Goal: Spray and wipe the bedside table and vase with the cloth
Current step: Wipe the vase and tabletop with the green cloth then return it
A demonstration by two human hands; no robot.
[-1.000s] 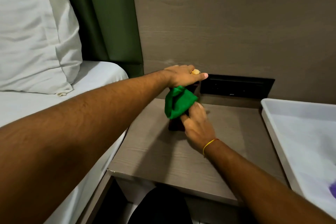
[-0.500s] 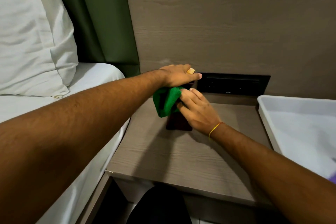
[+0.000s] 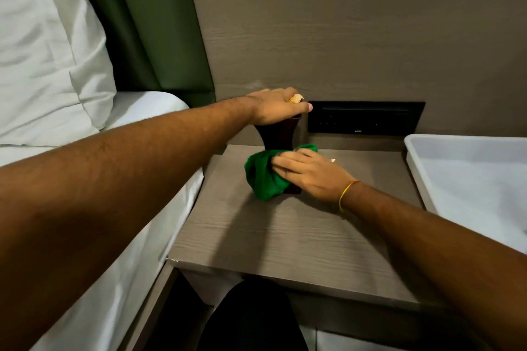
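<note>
A dark brown vase stands upright near the back of the grey wood bedside table. My left hand lies over the vase's mouth and grips its top; a small pale yellow thing pokes out between the fingers. My right hand presses a bunched green cloth against the lower part of the vase, down by the tabletop. The cloth and hand hide the vase's base. No spray bottle is in view.
A white plastic tray stands at the right, its corner over the table's right edge. A black socket panel sits in the wall behind the vase. The bed with white sheet and pillow borders the table's left side.
My right hand has slid the green cloth down from the vase's upper part to its lower part, leaving the neck bare. My left hand has stayed on the top.
</note>
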